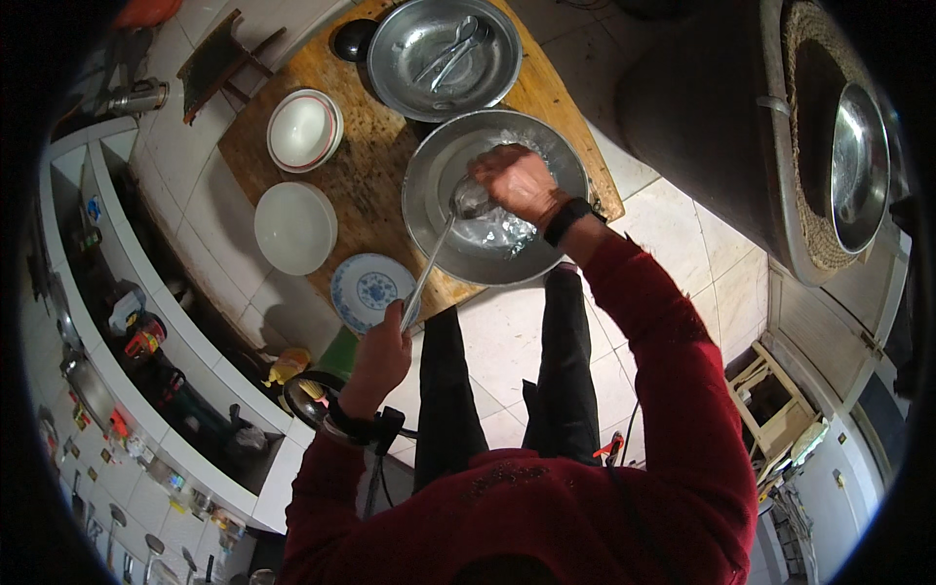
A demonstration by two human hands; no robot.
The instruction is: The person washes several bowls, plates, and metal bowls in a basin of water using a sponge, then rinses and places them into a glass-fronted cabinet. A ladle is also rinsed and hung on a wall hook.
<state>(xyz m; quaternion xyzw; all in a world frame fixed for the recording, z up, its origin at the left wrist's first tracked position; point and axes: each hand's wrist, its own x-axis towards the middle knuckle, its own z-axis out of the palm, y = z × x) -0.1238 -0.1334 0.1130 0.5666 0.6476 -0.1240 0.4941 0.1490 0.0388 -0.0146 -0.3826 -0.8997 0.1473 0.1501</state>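
A metal ladle [434, 263] slants over the front rim of a wide metal basin [426, 232] with water in it. My left hand [379, 363] grips the end of its long handle, above the edge of a blue-patterned plate [374, 290]. Inside the basin, my right hand [518, 183] is closed at the ladle's round bowl, with its fingertips partly hidden. Light glints off the rippled water below that hand. Behind stands a second metal basin [398, 69] holding spoons [455, 55].
Stacked bowls [301, 131] and a pale bowl [295, 228] stand left on the wooden table [365, 197]. A dark round item [355, 40] lies by the far basin. A large dark vat [695, 124] rises to the right, and a low chair [219, 62] stands beyond the table.
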